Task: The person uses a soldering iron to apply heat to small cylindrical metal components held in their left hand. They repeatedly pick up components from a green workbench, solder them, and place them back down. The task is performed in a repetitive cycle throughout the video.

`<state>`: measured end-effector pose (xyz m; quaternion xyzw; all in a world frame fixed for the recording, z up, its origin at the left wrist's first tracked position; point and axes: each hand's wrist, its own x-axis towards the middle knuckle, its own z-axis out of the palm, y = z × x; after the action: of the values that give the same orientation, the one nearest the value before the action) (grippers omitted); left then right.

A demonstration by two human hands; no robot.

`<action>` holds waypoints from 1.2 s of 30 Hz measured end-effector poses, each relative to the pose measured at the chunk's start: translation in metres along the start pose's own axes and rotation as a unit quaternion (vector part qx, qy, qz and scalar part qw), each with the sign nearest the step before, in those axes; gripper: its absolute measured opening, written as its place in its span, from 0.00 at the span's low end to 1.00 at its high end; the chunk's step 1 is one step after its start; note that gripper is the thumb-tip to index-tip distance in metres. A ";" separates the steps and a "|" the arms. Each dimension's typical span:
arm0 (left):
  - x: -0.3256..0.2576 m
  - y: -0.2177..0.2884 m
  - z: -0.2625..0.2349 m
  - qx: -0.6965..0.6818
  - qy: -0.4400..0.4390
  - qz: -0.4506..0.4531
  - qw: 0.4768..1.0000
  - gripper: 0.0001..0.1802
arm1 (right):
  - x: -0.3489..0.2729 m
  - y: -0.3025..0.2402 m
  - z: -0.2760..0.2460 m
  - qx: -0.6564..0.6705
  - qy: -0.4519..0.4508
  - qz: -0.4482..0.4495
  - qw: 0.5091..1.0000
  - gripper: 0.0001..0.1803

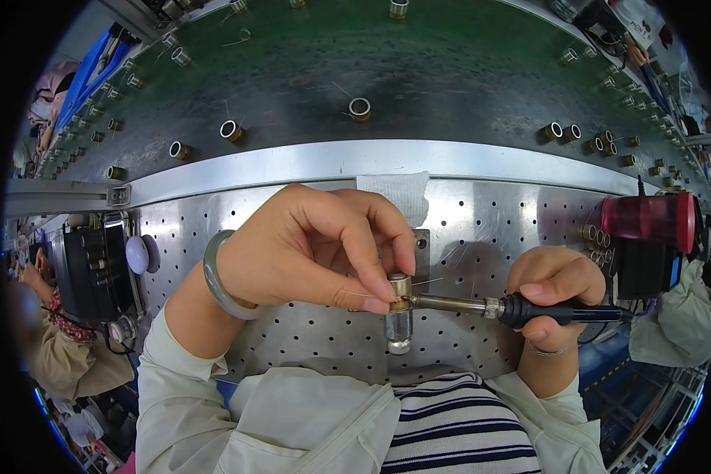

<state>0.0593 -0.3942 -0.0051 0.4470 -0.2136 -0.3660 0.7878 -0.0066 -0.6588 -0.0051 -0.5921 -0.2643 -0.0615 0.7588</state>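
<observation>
A small metal ring-shaped part (pixel 401 286) with a copper-coloured band sits on an upright metal post with a rounded end (pixel 399 330), in front of my body. My left hand (pixel 332 245) is closed, thumb and forefinger pinched against the band's left side on a thin wire (pixel 357 295). Another fine wire end sticks out to the right of the part. In my right hand (pixel 557 288) is a soldering iron (pixel 521 310), gripped by its black handle. Its metal tip points left and meets the band beside my left fingertips.
Beyond the perforated metal worktop (pixel 308 340) runs a dark green conveyor belt (pixel 466 87) carrying several similar ring parts (pixel 359 109). A white cloth (pixel 395 193) lies at the worktop's far edge. At right are a red cylindrical container (pixel 648 221) and stacked rings (pixel 598 241); at left, a black device (pixel 91 268).
</observation>
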 end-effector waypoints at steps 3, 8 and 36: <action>0.001 -0.001 -0.002 0.002 -0.016 0.010 1.000 0.11 | 0.002 0.000 0.001 0.013 -0.006 0.000 1.000 0.16; 0.003 0.013 0.004 -0.023 0.022 -0.110 0.993 0.14 | 0.001 -0.001 -0.003 -0.023 -0.019 -0.006 1.000 0.16; 0.006 0.007 0.001 -0.033 -0.009 -0.115 0.993 0.18 | 0.002 0.000 -0.005 -0.008 -0.009 -0.028 1.000 0.15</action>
<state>0.0646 -0.3971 0.0013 0.4392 -0.1560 -0.4648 0.7528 -0.0033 -0.6630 -0.0055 -0.5908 -0.2874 -0.0789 0.7498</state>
